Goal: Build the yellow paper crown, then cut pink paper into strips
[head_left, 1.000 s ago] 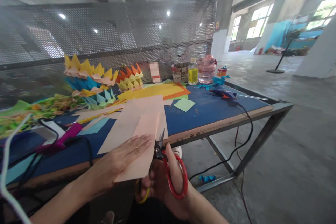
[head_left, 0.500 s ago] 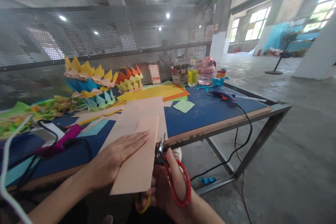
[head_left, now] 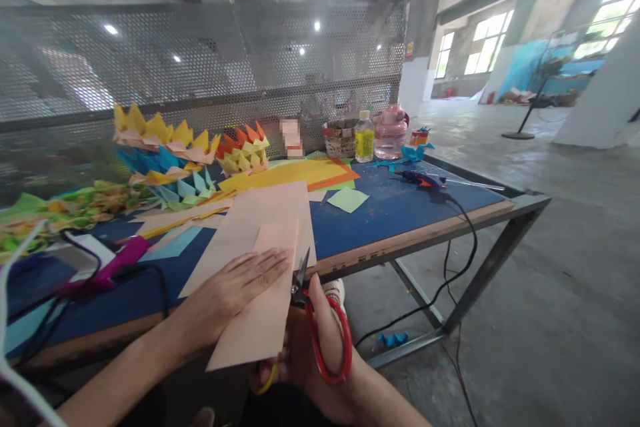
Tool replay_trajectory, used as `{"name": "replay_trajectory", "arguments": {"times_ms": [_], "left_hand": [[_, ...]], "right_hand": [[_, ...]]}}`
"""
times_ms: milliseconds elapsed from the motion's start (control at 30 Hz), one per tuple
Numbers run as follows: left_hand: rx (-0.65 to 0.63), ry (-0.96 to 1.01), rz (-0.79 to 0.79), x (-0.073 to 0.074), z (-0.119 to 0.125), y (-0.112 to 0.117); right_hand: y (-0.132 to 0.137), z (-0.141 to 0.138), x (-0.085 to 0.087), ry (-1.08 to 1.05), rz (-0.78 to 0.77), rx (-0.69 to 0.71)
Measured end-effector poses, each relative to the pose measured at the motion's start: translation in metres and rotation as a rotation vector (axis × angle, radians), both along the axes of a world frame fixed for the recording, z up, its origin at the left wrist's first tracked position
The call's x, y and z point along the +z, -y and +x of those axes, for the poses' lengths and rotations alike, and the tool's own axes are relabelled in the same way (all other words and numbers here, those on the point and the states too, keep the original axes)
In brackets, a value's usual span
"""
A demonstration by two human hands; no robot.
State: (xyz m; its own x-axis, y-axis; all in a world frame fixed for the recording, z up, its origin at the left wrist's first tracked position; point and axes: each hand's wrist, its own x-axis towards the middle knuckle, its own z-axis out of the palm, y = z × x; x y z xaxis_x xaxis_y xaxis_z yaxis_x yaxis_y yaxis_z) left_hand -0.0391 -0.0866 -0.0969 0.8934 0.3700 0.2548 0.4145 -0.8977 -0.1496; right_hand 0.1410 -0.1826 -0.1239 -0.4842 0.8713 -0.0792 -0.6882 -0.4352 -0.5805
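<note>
The folded peach paper point(head_left: 253, 339) lies over a larger peach sheet point(head_left: 270, 203), its near end overhanging the blue table point(head_left: 350, 233); its long axis runs near-left to far-right. The left hand point(head_left: 245, 287) rests flat on it, fingers extended. The right hand point(head_left: 307, 363) grips the scissors point(head_left: 295, 291), thumb through the red loop; the visible blade points far. The bottle's point(head_left: 365, 141) yellow label is illegible.
</note>
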Motion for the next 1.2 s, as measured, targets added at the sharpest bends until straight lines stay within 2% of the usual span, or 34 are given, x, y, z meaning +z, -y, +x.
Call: {"name": "replay_trajectory", "arguments": {"times_ms": [200,500,767,967,1200], "left_hand": [[-0.007,-0.032,-0.041,0.002,0.0,0.0],[-0.017,0.012,-0.088,0.002,-0.001,0.001],[-0.024,0.002,-0.12,0.005,-0.003,0.005],[-0.046,0.011,-0.142,0.013,-0.009,0.011],[0.03,0.023,-0.112,0.01,-0.004,-0.001]], "right_hand": [[0.003,0.005,-0.005,-0.005,-0.044,-0.007],[-0.006,0.005,-0.002,-0.005,-0.034,0.031],[0.008,0.01,-0.002,0.05,-0.028,-0.035],[0.008,0.002,-0.014,0.011,-0.033,0.015],[0.005,0.001,-0.017,-0.062,-0.092,0.045]]}}
